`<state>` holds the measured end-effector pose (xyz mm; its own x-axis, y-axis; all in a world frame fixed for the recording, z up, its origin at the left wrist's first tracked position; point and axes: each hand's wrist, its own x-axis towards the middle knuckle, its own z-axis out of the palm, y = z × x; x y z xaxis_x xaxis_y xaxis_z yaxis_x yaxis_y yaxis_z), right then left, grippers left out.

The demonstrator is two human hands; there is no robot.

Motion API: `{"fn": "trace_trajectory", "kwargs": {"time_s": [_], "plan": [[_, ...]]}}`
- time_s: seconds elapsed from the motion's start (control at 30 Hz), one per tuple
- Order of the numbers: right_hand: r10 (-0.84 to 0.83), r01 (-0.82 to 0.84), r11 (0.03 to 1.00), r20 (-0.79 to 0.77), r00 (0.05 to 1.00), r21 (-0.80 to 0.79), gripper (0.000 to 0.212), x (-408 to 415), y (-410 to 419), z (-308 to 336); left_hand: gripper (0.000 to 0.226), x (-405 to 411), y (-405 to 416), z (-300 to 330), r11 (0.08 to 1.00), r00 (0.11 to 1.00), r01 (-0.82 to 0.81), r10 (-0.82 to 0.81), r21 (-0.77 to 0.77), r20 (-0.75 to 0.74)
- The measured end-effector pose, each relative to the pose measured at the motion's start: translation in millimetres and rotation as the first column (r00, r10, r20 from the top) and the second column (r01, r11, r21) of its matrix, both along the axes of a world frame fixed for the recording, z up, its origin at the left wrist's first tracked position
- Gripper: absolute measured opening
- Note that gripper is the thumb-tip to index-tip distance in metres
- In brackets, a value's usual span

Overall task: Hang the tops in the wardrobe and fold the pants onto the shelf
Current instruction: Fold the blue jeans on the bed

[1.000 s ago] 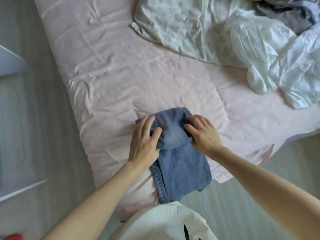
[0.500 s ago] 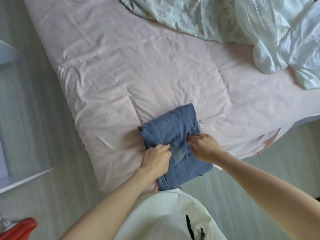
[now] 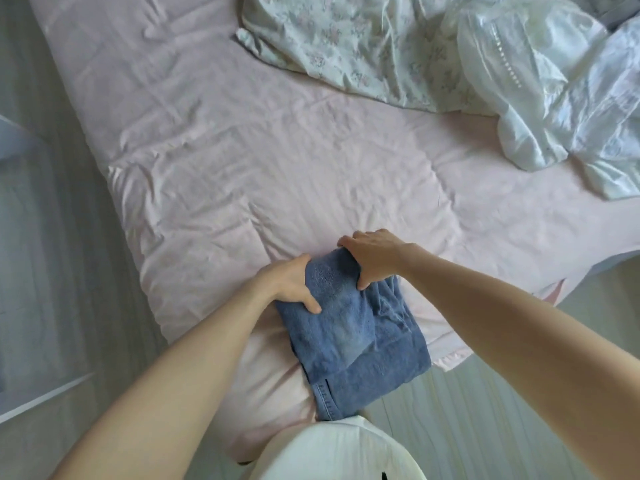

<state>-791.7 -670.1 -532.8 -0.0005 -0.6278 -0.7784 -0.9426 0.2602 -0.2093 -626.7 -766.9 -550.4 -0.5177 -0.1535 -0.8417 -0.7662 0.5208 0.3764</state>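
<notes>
Gripping the far end of the folded blue denim pants (image 3: 353, 327), the left hand (image 3: 289, 284) held the left edge with its thumb on top, while the right hand (image 3: 372, 256) clasped the far right corner, thumb pressed on the cloth. The pants lay on the near edge of the wrinkled pink bed sheet (image 3: 242, 161), with a floral pale-green quilt (image 3: 353, 39) and a crumpled white garment (image 3: 540, 98) well apart at the far right, and nothing stood between. Half a second earlier both hands had been nearer the person at the fold's middle, the left curled into a fist; they had since shifted to the far end.
</notes>
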Motion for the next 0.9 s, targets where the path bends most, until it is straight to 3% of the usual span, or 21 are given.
{"fn": "trace_trajectory", "kwargs": {"time_s": [0.13,0.27,0.33,0.47,0.57,0.73,0.83,0.9], "plan": [[-0.106,0.097,0.992,0.132,0.986,0.077,0.057,-9.0,2.6,37.8,0.063,0.7,-1.1,30.8,0.997,0.998,0.003,0.001,0.072,-0.064],[-0.153,0.121,0.976,0.176,0.972,0.179,0.052,-21.5,-3.8,88.9,0.058,-6.5,-9.0,80.2,0.949,0.994,-0.068,0.090,0.309,-0.057],[-0.163,0.129,0.974,0.179,0.970,0.189,0.052,-28.1,-10.1,115.1,0.061,-14.2,-14.8,105.2,0.947,0.993,-0.059,0.089,0.317,-0.081],[-0.155,0.153,0.988,0.108,0.982,0.029,0.057,-47.6,-31.2,159.0,0.054,-38.7,-42.8,149.4,0.991,0.987,-0.023,0.043,0.129,-0.157],[-0.139,0.138,0.974,0.005,0.990,-0.182,0.066,-60.8,-47.4,175.9,0.065,-56.1,-66.5,175.1,0.994,0.982,0.003,-0.024,-0.108,-0.187],[-0.167,0.025,0.844,-0.218,0.962,-0.536,0.067,-63.9,-47.4,155.8,0.077,-65.7,-65.8,168.1,0.808,0.958,-0.048,-0.130,-0.587,-0.257],[-0.198,-0.031,0.799,-0.311,0.929,-0.601,0.063,-43.5,-18.4,121.6,0.069,-50.0,-23.5,133.4,0.688,0.929,-0.151,-0.147,-0.710,-0.341],[-0.221,-0.058,0.735,-0.319,0.921,-0.675,0.065,-22.2,14.9,96.1,0.076,-30.8,12.5,107.2,0.679,0.931,-0.147,-0.151,-0.720,-0.332]]}}
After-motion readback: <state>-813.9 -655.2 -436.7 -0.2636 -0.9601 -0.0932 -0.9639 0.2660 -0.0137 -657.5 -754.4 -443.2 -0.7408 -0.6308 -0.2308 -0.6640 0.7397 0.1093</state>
